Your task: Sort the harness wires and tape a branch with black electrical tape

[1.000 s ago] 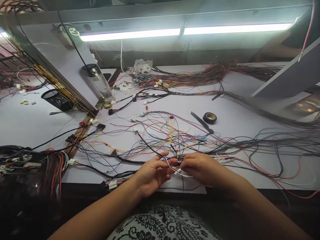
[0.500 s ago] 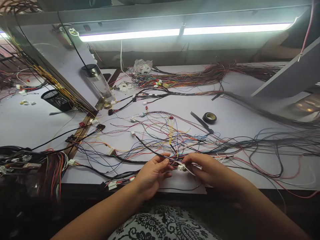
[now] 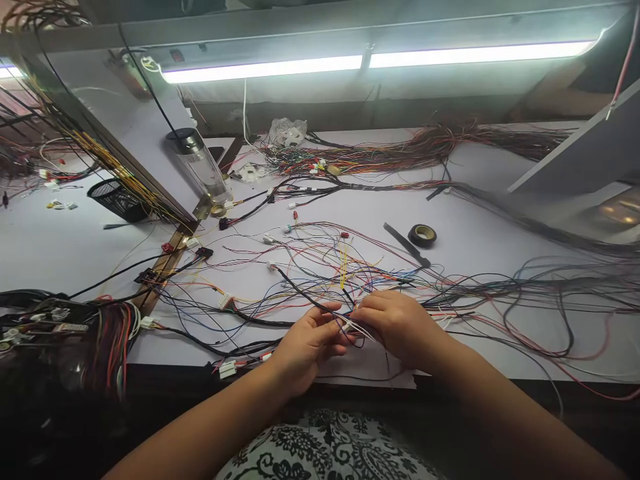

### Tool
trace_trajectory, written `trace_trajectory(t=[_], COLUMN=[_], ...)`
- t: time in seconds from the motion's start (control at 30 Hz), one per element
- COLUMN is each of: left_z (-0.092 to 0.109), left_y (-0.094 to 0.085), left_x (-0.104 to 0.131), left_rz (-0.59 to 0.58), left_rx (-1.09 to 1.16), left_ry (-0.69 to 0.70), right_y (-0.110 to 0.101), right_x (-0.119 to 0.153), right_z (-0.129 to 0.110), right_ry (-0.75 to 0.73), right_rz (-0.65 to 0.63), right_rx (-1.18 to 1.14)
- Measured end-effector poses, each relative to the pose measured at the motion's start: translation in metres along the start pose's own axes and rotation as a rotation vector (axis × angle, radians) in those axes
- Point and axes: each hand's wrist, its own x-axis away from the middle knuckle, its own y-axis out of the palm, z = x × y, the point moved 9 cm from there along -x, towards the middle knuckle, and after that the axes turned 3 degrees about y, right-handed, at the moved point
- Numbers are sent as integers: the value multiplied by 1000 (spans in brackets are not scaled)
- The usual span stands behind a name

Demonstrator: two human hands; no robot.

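At the front edge of the white bench [image 3: 470, 230], two hands work almost fingertip to fingertip over a spread of loose wiring. Left hand [image 3: 310, 343] has thumb and forefinger pinched on the thin white wires [image 3: 367, 331]; right hand [image 3: 397, 320] sits knuckles up, fingers gathered on the same wires just beside. Fingertips hide the contact and a small pale bit between them is blurred, so can't tell if it's a plug, or exactly which strand each hand grips.

Black cable [image 3: 300, 291] runs from near the left fingertips, up and left to a white plug [image 3: 271, 265] lying on the bench. Yellow wires [image 3: 343, 267] and a red plug [image 3: 345, 235] lie beyond the hands. Tape roll [image 3: 423, 235] and a flat black strip [image 3: 406, 245] sit farther back, right of them, both untouched.

Step in hand reads as sorting or lining up the white wires; that's a judgement. Next move calls for a steady left pinch, fine right finger work, and neighbouring strands kept out of the grip. Main risk: thin wires snagging or slipping in the tangle.
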Motion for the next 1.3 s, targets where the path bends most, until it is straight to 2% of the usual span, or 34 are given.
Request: trace_trajectory(t=[0.13,0.27,0.33,0.4,0.47,0.53,0.6,0.73,0.83,0.9,1.0,1.1,1.2,1.3], left_z=[7,23,39,63,85,96,99,102,99,99,101,101,97,96], left_y=[4,-4,-10,-17,-24,-33,-43,-55,-59,-67,-89,-104,-109,-107], left_x=[1,3,4,9,17,24,31,47,56,58,57,57,61,67], left_rz=[-136,-188,-172,-97,-14,19,36,41,-18,-9,115,207,220,200], left_rx=[-247,-526,-749,-1012,-1208,-1358,-1544,-1841,-1904,-1940,-1970,-1952,-1961,-1985], left_ry=[31,102,200,378,511,511,444,360,364,346,265,219,230,289], right_y=[5,4,2,-3,-14,-27,-36,-37,-12,8,18,11,4,2], right_x=[-4,-8,-10,-11,-11,-11,-13,-13,-7,0,11,21,33,40], right_z=[-10,-10,-4,8,24,29,16,-36,-65,-70,-52,-20,3,13], right_ry=[-28,42,89,170,281,326,259,49,-52,-111,-121,-58,-21,-22], right_rz=[-14,14,21,48,133,215,243,251,172,122,156,220,232,155], right_rx=[-84,-206,-304,-399,-446,-435,-393,-173,14,97,148,139,72,-94])
